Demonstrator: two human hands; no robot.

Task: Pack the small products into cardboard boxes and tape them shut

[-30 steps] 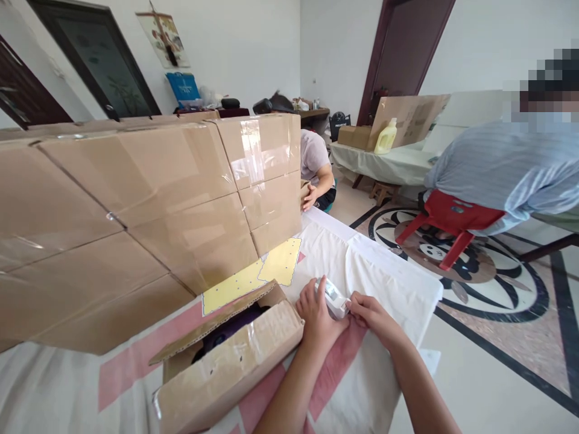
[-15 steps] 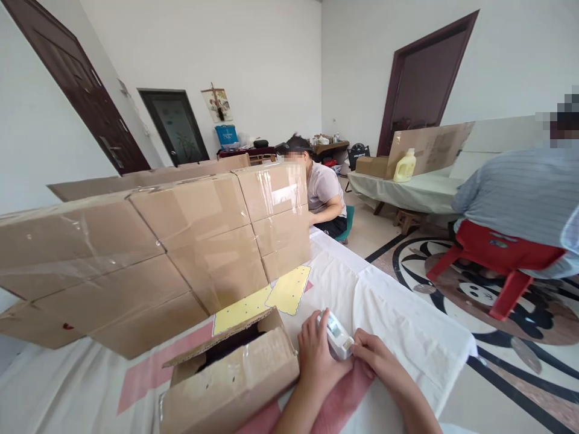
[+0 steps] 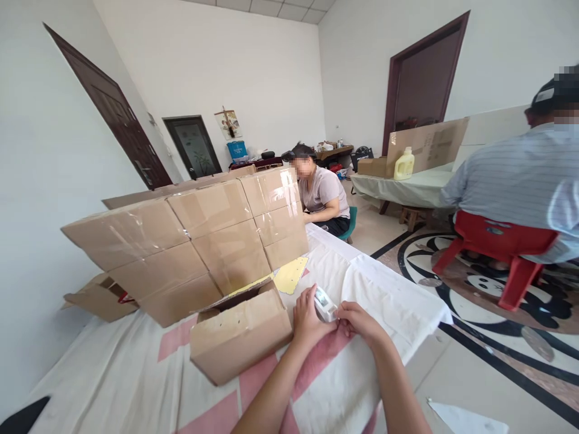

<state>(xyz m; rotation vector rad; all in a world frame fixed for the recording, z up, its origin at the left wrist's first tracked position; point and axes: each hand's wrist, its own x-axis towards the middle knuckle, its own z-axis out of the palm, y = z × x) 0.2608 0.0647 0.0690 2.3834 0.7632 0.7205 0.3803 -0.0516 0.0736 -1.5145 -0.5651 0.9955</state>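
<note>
Low over the cloth, my left hand [image 3: 308, 318] is wrapped around the left side of a small white box-like object [image 3: 324, 303] with a pale bluish panel on its top face; its exact kind I cannot make out. My right hand [image 3: 359, 321] has thumb and fingers pinched together at the object's near right end, touching it. Whether a separate small part sits between those fingertips is hidden. Just left of my left hand stands an opened cardboard box [image 3: 244, 337], its dark inside partly showing.
A wall of stacked, taped cartons [image 3: 217, 235] borders the table's far left. White cloth with pink and yellow patches covers the table [image 3: 384, 289]. One person [image 3: 325, 193] sits beyond the cartons; another [image 3: 520, 175] sits on a red chair [image 3: 502, 238] at right, near a yellow jug [image 3: 404, 164].
The head view has shifted and tilted up slightly, showing some ceiling and more floor. Both hands keep their hold on the white object, with little change in grip.
</note>
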